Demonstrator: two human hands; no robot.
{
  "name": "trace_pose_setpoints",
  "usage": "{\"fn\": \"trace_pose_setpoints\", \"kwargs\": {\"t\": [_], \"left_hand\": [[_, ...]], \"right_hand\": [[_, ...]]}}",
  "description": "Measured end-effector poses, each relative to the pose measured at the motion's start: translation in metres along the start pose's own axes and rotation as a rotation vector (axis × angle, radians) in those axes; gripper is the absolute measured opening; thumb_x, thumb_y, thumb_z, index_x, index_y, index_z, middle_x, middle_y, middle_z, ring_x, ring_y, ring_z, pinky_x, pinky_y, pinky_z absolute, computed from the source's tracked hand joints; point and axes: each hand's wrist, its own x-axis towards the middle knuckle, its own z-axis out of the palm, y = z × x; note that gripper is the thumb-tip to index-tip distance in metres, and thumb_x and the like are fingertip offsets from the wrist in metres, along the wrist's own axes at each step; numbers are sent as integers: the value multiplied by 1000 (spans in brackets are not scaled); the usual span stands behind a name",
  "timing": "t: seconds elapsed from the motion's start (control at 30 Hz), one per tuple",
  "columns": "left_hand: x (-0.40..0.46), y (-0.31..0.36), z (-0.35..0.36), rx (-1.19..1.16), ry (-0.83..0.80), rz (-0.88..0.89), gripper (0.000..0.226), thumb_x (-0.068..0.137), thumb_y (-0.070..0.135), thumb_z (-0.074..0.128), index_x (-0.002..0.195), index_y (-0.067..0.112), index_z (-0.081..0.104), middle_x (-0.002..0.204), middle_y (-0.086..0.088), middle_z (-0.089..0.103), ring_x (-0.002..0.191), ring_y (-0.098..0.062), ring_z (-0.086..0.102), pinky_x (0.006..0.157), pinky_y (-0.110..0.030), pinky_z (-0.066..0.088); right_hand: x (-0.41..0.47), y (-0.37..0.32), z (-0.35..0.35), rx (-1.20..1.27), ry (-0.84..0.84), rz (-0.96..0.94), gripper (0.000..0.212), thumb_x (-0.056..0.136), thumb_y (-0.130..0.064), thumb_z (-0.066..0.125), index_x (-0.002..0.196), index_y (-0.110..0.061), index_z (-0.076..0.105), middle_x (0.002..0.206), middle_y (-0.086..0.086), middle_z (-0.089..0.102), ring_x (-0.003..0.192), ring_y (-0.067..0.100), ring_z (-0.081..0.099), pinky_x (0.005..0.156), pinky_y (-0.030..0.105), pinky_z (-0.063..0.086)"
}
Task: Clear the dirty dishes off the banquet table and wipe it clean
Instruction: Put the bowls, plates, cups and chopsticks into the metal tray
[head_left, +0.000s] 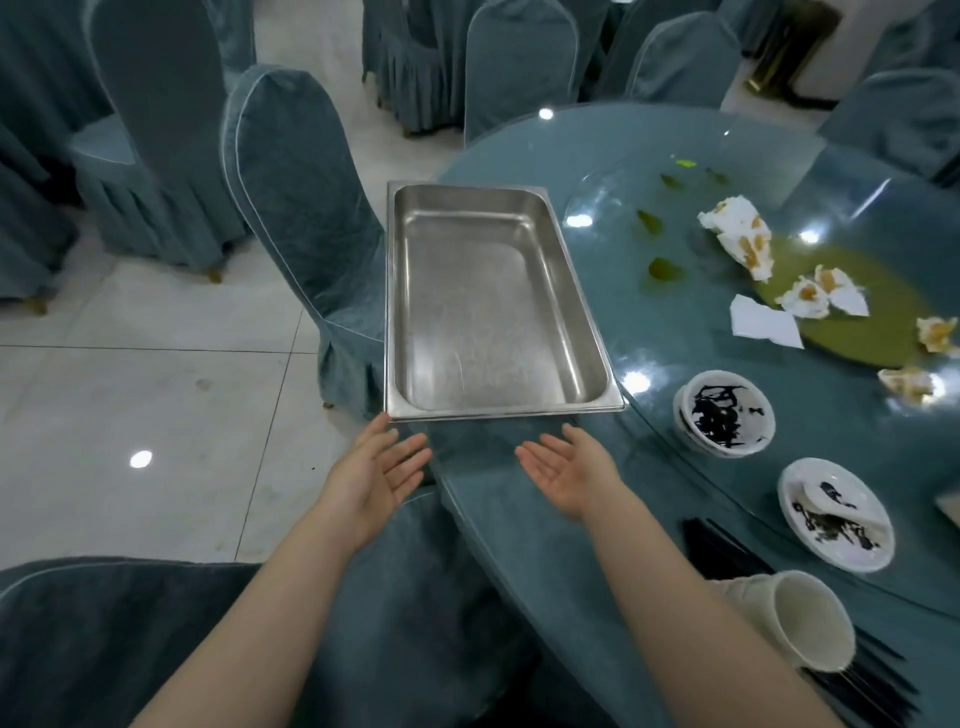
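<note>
An empty steel pan (483, 306) lies on the left edge of the round banquet table (524, 499), partly overhanging a chair. My left hand (382, 465) and my right hand (569, 467) hover just short of its near rim, palms facing each other, fingers straight, holding nothing. Two white bowls smeared with black sauce, the farther bowl (724, 413) and the nearer bowl (836, 514), sit to the right. A tipped white cup (795, 621) lies on black chopsticks (727, 551). Crumpled stained napkins (737, 234) and a greenish spill (852, 312) cover the glass turntable.
A covered chair (301, 208) stands under the pan's left side, another chair back (104, 623) is at the lower left. More covered chairs ring the table at the far side. Tiled floor (156, 405) lies to the left.
</note>
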Motion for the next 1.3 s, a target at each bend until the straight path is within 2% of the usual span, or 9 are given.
{"fn": "trace_pose_setpoints", "kwargs": {"t": [0.3,0.47,0.67,0.77,0.83,0.9,1.0,1.13,1.3], "left_hand": [[-52,-49,0,176,-163,-5,30,100,21,40,127,25,51,118,-8,64,106,-24,61,94,-35,43],[-66,-87,9,267,-231,-73,23,98,22,42,116,25,58,111,-4,69,100,-19,65,78,-31,47],[-75,-112,15,328,-268,-110,23,98,22,43,112,24,60,108,-3,71,99,-19,66,78,-32,47],[-79,-116,14,341,-264,-104,22,98,23,42,112,24,60,108,-2,71,100,-19,65,80,-32,47],[-82,-117,13,363,-260,-86,22,99,23,41,111,24,60,109,-3,69,100,-19,64,80,-31,47],[-85,-115,13,384,-257,-65,22,99,21,42,112,23,60,109,-4,69,101,-20,64,82,-32,46],[-89,-112,14,401,-240,-45,25,97,13,43,116,19,58,110,-7,68,103,-22,63,88,-35,44],[-85,-107,17,424,-212,-20,28,95,8,44,119,16,57,113,-9,68,103,-23,64,86,-34,46],[-61,-99,39,385,-171,-9,29,94,7,47,120,15,57,113,-10,69,106,-24,64,88,-34,46]], "right_hand": [[-72,50,-68,-104,23,-59,40,100,-24,43,132,0,45,132,25,53,106,33,56,82,34,49],[-101,78,-133,-44,119,-101,26,98,-14,45,121,-2,51,132,26,53,105,33,55,85,34,47],[-119,91,-200,2,294,-173,39,94,-8,53,131,3,45,126,25,56,103,32,57,91,36,44],[-115,86,-222,-115,427,-351,69,84,-9,69,143,-9,31,113,16,55,85,21,55,77,33,46],[-112,77,-227,-313,480,-496,85,77,-14,78,146,-16,27,122,8,48,100,17,54,90,38,45],[-109,64,-224,-406,418,-657,81,73,-8,80,140,-17,36,124,1,51,109,11,54,94,33,47],[-103,48,-217,-491,344,-785,59,69,3,79,115,-22,54,108,-6,66,91,0,64,79,21,53],[-98,31,-207,-562,288,-817,47,66,2,80,96,-27,59,84,-13,71,69,-3,64,58,13,50],[-90,-8,-172,-604,156,-899,43,69,-1,80,97,-27,61,89,-18,72,80,-3,66,65,11,50]]}}
